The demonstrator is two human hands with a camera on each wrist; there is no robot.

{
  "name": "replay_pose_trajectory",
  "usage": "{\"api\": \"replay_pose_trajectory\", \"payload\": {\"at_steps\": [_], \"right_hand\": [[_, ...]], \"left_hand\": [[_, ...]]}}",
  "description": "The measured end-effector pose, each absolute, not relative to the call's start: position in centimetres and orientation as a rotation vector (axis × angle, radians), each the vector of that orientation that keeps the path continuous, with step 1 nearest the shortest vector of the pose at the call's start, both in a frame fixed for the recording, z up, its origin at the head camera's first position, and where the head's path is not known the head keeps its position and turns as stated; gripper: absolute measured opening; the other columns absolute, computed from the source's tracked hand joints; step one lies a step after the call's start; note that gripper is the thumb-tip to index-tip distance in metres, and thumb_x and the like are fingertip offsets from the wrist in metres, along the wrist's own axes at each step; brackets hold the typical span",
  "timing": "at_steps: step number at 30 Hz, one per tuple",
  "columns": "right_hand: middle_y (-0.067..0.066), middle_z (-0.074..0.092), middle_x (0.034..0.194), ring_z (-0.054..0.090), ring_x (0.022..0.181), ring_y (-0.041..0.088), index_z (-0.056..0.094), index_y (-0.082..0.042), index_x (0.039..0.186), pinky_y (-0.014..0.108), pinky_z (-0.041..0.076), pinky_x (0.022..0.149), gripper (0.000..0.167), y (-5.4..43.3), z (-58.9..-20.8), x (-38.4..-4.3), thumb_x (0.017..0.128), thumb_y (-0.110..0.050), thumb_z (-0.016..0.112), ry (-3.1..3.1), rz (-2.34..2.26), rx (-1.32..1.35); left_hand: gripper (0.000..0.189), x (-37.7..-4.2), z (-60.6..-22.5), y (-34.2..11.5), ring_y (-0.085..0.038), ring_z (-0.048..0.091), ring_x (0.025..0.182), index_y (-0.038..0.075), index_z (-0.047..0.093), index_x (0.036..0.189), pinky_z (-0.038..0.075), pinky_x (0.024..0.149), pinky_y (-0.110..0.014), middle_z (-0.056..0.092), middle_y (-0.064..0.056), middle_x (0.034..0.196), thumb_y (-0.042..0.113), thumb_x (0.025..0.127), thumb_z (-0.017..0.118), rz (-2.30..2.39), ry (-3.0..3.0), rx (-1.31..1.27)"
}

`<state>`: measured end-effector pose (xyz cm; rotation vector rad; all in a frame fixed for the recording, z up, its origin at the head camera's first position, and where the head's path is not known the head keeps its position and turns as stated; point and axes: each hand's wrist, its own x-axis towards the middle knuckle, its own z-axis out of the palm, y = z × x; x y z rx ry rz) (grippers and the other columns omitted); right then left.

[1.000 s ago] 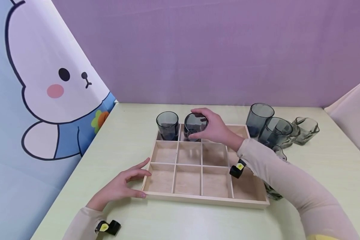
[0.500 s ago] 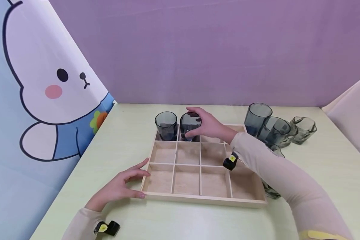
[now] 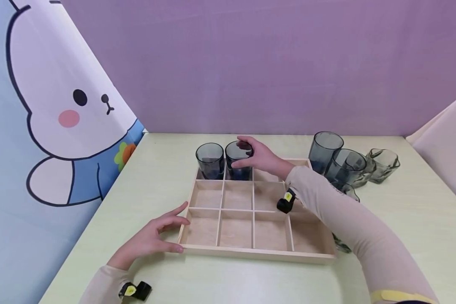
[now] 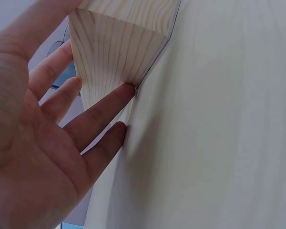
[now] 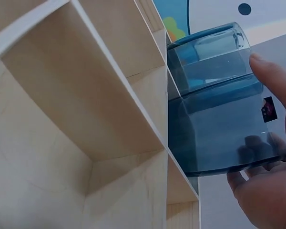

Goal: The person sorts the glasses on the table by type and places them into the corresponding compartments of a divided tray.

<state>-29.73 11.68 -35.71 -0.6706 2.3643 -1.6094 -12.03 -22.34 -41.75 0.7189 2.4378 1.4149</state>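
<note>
Head view: right hand (image 3: 265,158) grips a glass (image 3: 234,154); left hand (image 3: 153,235), fingers spread, touches the tray (image 3: 258,253); leftward drift could clink the leftmost glass (image 3: 210,164).

Pale table (image 3: 266,280), light-toned surface. Near its middle, one divided wooden tray (image 3: 258,253) is set flat. To the tray's right, two straight-sided smoked glasses (image 3: 324,155) are stood close together; wavy-sided glasses (image 3: 384,165) are grouped beside them, some partly hidden.

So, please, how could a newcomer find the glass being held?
On the table, find the divided wooden tray. Look at its far row, second compartment from the left: a smoky glass. Unlike the corner glass, it has the right grip around it.
</note>
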Motion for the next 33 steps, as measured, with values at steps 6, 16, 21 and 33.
{"api": "replay_pose_trajectory", "payload": {"at_steps": [6, 16, 21, 33], "right_hand": [[0.017, 0.047, 0.148, 0.042, 0.137, 0.028, 0.031, -0.001, 0.152, 0.040, 0.037, 0.111, 0.091, 11.8, -35.2, -29.6, 0.079, -0.010, 0.084, 2.388, -1.545, -0.692], [0.024, 0.039, 0.149, 0.035, 0.141, 0.038, 0.018, 0.001, 0.156, 0.046, 0.033, 0.114, 0.098, 14.3, -33.8, -28.8, 0.082, -0.009, 0.082, 2.385, -1.489, -0.648], [0.025, 0.039, 0.150, 0.035, 0.141, 0.038, 0.017, -0.001, 0.157, 0.047, 0.033, 0.114, 0.096, 16.3, -32.8, -28.1, 0.085, -0.007, 0.079, 2.382, -1.524, -0.629], [0.021, 0.034, 0.154, 0.031, 0.143, 0.036, 0.015, -0.003, 0.158, 0.048, 0.033, 0.113, 0.096, 21.2, -30.4, -25.1, 0.086, -0.004, 0.077, 2.399, -1.592, -0.646]], "left_hand": [[0.056, -11.9, -41.7, -22.4, -0.039, 0.039, 0.138, 0.010, 0.067, 0.124, 0.038, 0.103, -0.019, 0.027, -0.012, 0.162, 0.022, 0.073, 0.089, 1.402, 2.443, 0.708], [0.056, -11.7, -41.5, -22.3, -0.033, 0.042, 0.137, 0.009, 0.066, 0.123, 0.039, 0.102, -0.019, 0.026, -0.014, 0.161, 0.022, 0.074, 0.089, 1.408, 2.443, 0.716], [0.056, -11.6, -41.4, -22.4, -0.037, 0.040, 0.137, 0.009, 0.066, 0.123, 0.039, 0.102, -0.019, 0.027, -0.015, 0.161, 0.022, 0.074, 0.089, 1.422, 2.444, 0.728], [0.053, -11.5, -41.5, -22.3, -0.033, 0.045, 0.136, 0.009, 0.066, 0.123, 0.041, 0.101, -0.020, 0.027, -0.016, 0.161, 0.021, 0.076, 0.088, 1.398, 2.459, 0.733]]}}
